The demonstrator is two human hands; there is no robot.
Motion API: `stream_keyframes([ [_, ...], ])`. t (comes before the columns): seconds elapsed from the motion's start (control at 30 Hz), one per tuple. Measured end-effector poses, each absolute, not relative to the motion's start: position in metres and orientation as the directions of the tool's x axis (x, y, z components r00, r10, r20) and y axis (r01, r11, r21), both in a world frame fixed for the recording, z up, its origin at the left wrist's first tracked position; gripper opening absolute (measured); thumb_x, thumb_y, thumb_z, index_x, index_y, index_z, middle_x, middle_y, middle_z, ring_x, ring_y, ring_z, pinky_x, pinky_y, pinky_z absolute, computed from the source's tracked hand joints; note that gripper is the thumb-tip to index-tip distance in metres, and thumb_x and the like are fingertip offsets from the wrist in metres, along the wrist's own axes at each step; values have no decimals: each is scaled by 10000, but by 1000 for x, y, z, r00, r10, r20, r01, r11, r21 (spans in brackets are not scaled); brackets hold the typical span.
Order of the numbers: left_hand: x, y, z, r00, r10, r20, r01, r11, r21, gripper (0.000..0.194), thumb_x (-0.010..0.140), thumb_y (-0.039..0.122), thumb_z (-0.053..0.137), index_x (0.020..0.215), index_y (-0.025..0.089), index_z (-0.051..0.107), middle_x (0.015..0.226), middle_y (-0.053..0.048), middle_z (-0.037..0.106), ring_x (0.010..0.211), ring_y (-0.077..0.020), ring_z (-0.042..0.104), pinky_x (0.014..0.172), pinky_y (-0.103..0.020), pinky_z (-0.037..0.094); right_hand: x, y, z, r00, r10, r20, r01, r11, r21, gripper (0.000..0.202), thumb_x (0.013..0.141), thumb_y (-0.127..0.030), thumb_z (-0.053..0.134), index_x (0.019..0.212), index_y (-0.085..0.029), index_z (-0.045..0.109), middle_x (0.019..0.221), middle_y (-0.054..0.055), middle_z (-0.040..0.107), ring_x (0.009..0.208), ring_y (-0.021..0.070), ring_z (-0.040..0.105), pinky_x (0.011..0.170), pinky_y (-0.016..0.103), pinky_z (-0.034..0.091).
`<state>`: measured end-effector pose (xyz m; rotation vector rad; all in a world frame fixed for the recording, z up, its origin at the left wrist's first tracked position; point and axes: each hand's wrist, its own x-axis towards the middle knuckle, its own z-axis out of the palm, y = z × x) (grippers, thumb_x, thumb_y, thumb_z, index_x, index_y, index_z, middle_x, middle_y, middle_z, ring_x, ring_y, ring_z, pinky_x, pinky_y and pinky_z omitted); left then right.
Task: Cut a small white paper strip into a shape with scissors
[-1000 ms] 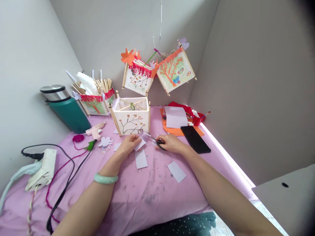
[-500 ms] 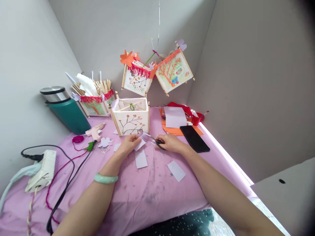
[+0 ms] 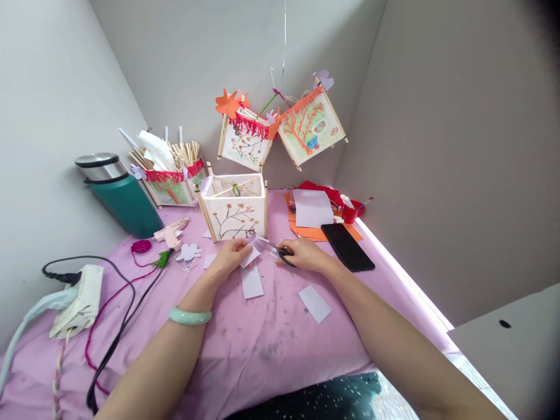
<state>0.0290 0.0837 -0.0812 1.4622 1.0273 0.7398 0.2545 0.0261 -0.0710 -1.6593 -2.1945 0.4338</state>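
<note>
A piece of pale purple paper (image 3: 250, 257) is pinched in my left hand (image 3: 230, 257), its cut strips spreading to the right. My right hand (image 3: 301, 254) is closed on black-handled scissors (image 3: 286, 256), whose blades point left at the paper's edge. Below the held piece lies a paper rectangle (image 3: 252, 282), and another rectangle (image 3: 315, 304) rests below my right hand. Just behind my hands stands a white box lantern (image 3: 235, 216) with wooden sticks at its corners and a drawn branch on its front.
Two decorated lanterns (image 3: 311, 128) hang above. At the left are a green bottle (image 3: 125, 201), a stick holder (image 3: 171, 189), a pink glue gun (image 3: 172, 233), a power strip (image 3: 81, 303) and cables. A black phone (image 3: 347, 247) and orange paper (image 3: 306, 232) lie at the right.
The whole view has shifted slightly, so things appear a little further right. Both hands keep nearly the same pose around the paper and scissors.
</note>
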Motion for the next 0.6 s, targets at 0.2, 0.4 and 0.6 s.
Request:
stream_keyframes([
  [0.2, 29, 84, -84, 426, 900, -91, 154, 27, 988, 299, 693, 377, 721, 792, 119, 606, 559, -18, 608, 458, -92, 519, 454, -203, 379, 254, 26, -70, -240, 967, 87, 864, 253, -436, 246, 819, -390, 716, 999, -223, 698, 862, 10, 721, 729, 150, 614, 610, 215, 357],
  [0.4, 28, 83, -83, 430, 899, -85, 158, 17, 987, 292, 689, 380, 727, 765, 128, 602, 539, -17, 597, 456, -97, 518, 445, -202, 379, 254, 26, -70, -245, 965, 89, 865, 259, -430, 249, 827, -400, 702, 1007, -229, 695, 881, 15, 727, 750, 160, 626, 614, 216, 362],
  [0.6, 28, 83, -81, 423, 900, -101, 200, 16, 980, 274, 674, 382, 717, 699, 143, 584, 521, -11, 583, 456, -93, 505, 448, -200, 368, 254, 27, -72, -246, 965, 95, 868, 263, -421, 269, 826, -429, 703, 1014, -237, 704, 886, 13, 737, 746, 160, 641, 611, 215, 356],
])
